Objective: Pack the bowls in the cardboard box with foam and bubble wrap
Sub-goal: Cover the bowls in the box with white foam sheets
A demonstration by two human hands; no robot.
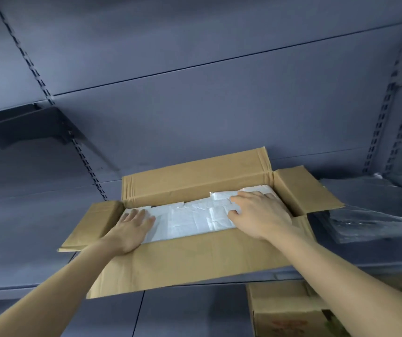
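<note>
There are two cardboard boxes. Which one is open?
The big cardboard box on the shelf is open: its flaps are spread, and both hands press white foam inside. The smaller box below has its top closed.

Foam [190,218] inside cardboard box [185,259]

1. You see a plain brown cardboard box [195,259].
2. Inside it you see white foam [190,220].
3. Your shelving [195,105] is grey-blue.
4. Below, a second box [290,312] shows a faint reddish print.
</note>
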